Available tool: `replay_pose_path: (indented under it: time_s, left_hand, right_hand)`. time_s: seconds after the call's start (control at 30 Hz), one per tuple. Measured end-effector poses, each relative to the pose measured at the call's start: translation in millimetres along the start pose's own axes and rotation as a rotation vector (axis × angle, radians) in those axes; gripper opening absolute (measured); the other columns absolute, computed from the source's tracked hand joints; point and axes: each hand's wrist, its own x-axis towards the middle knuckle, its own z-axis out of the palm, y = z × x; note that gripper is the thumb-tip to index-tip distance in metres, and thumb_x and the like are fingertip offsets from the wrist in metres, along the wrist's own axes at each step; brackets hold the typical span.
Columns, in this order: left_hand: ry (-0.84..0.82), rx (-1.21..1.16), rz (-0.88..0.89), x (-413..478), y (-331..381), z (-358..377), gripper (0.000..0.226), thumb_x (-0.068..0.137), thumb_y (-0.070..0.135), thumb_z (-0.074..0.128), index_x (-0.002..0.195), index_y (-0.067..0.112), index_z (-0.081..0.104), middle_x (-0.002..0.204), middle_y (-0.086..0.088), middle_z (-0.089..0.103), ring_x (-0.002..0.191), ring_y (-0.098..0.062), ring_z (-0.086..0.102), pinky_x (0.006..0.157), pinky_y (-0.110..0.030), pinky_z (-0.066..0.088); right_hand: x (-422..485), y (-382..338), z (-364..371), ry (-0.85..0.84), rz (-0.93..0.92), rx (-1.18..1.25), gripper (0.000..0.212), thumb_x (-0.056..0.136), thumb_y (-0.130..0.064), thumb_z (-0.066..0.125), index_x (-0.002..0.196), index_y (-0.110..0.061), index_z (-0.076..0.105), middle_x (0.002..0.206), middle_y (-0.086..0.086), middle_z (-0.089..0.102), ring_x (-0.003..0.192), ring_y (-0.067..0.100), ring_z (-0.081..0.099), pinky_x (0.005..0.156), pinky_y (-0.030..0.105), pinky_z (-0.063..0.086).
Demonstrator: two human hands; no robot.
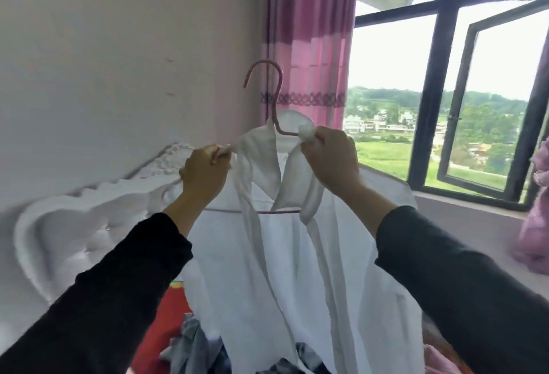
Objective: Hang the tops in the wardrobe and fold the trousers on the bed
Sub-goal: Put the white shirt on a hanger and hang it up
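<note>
A white collared shirt (285,269) hangs open on a pink wire hanger (277,97), held up in front of me over the bed. My left hand (205,171) grips the hanger's left shoulder together with the shirt's collar edge. My right hand (329,156) pinches the right collar tip against the hanger's right arm. The hook points up and to the left. The hanger's lower bar shows through the open front. Below the shirt lies a heap of grey and dark clothes (196,350) on the bed.
A white padded headboard (89,225) stands at the left against a pale wall. A pink curtain (309,46) hangs behind the hanger, beside an open dark-framed window (445,76). Red bedding (169,308) and pink cloth (534,225) at the right sill are in view.
</note>
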Motion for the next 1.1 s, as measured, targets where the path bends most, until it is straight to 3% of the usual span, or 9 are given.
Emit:
replay_pose_path:
  time_s: [0.2, 0.3, 0.4, 0.5, 0.6, 0.7, 0.83, 0.97, 1.1]
  left_hand:
    - [0.083, 0.049, -0.148, -22.7, -55.3, -146.7, 0.031, 0.077, 0.038, 0.044, 0.053, 0.023, 0.056, 0.064, 0.004, 0.064, 0.076, -0.030, 0.064, 0.071, -0.036, 0.048]
    - [0.157, 0.132, -0.230, -38.2, -90.5, -236.1, 0.031, 0.077, 0.038, 0.043, 0.050, 0.032, 0.057, 0.063, 0.004, 0.061, 0.073, -0.030, 0.059, 0.072, -0.036, 0.046]
    - [0.151, 0.228, -0.301, -54.9, -124.6, -325.5, 0.033, 0.082, 0.029, 0.047, 0.050, 0.026, 0.054, 0.061, 0.003, 0.056, 0.067, -0.025, 0.050, 0.069, -0.034, 0.040]
    - [0.112, 0.361, -0.395, -68.9, -165.5, -403.9, 0.032, 0.095, 0.027, 0.043, 0.070, 0.022, 0.061, 0.075, 0.003, 0.062, 0.080, -0.024, 0.056, 0.074, -0.032, 0.039]
    - [0.060, 0.721, -0.606, -78.9, -199.6, -468.1, 0.045, 0.099, 0.049, 0.026, 0.118, 0.021, 0.056, 0.117, -0.004, 0.058, 0.113, -0.031, 0.048, 0.091, -0.038, 0.037]
    - [-0.017, 0.846, -0.795, -89.8, -226.1, -519.1, 0.067, 0.097, 0.060, 0.027, 0.146, 0.015, 0.031, 0.146, -0.013, 0.036, 0.132, -0.035, 0.033, 0.105, -0.041, 0.030]
    - [-0.031, 0.476, -0.805, -99.8, -254.3, -571.5, 0.081, 0.095, 0.058, 0.041, 0.155, 0.019, 0.003, 0.159, -0.001, 0.014, 0.144, -0.026, 0.021, 0.113, -0.037, 0.024]
    - [-0.059, 0.486, -0.638, -92.4, -276.9, -612.1, 0.046, 0.102, 0.037, 0.038, 0.145, 0.022, 0.036, 0.141, 0.003, 0.046, 0.129, -0.018, 0.043, 0.095, -0.023, 0.033]
    - [0.020, 0.604, -0.681, -72.4, -315.5, -657.3, 0.044, 0.102, 0.031, 0.036, 0.146, 0.021, 0.036, 0.147, -0.003, 0.043, 0.132, -0.025, 0.042, 0.097, -0.026, 0.034]
  right_hand:
    - [-16.3, -113.6, 69.4, -0.269, -0.132, 0.268, 0.024, 0.082, -0.011, 0.054, 0.060, -0.014, 0.047, 0.053, -0.004, 0.042, 0.048, 0.011, 0.033, 0.045, 0.020, 0.028]
    - [-32.0, -184.5, 111.2, -0.531, -0.157, 0.436, 0.021, 0.083, -0.018, 0.059, 0.066, -0.007, 0.058, 0.060, 0.000, 0.046, 0.055, 0.012, 0.038, 0.051, 0.022, 0.031]
    - [-42.8, -255.1, 162.6, -0.721, -0.193, 0.385, 0.018, 0.081, -0.018, 0.065, 0.068, -0.006, 0.069, 0.062, 0.003, 0.055, 0.057, 0.014, 0.045, 0.052, 0.023, 0.035]
    - [-56.9, -326.9, 211.2, -0.897, -0.247, 0.269, 0.016, 0.075, -0.018, 0.073, 0.077, -0.002, 0.074, 0.064, 0.006, 0.060, 0.060, 0.015, 0.050, 0.054, 0.024, 0.039]
    - [-79.5, -390.0, 263.4, -1.050, -0.269, 0.250, 0.024, 0.079, -0.014, 0.068, 0.083, 0.009, 0.069, 0.063, 0.010, 0.057, 0.057, 0.020, 0.047, 0.053, 0.024, 0.037]
    - [-106.5, -445.6, 311.9, -1.055, -0.369, 0.141, 0.023, 0.083, -0.014, 0.062, 0.083, 0.007, 0.070, 0.068, 0.012, 0.062, 0.060, 0.021, 0.053, 0.055, 0.023, 0.041]
    - [-125.0, -508.0, 365.2, -1.051, -0.425, 0.093, 0.014, 0.082, -0.012, 0.060, 0.076, 0.000, 0.065, 0.060, 0.007, 0.060, 0.057, 0.021, 0.055, 0.054, 0.022, 0.041]
    - [-132.1, -564.0, 414.2, -1.011, -0.452, 0.113, 0.017, 0.082, -0.011, 0.057, 0.066, -0.004, 0.055, 0.057, 0.004, 0.055, 0.057, 0.021, 0.055, 0.050, 0.021, 0.041]
    - [-134.0, -614.7, 459.1, -0.924, -0.515, 0.140, 0.017, 0.092, -0.015, 0.048, 0.077, -0.007, 0.047, 0.075, 0.004, 0.049, 0.074, 0.022, 0.050, 0.063, 0.025, 0.045]
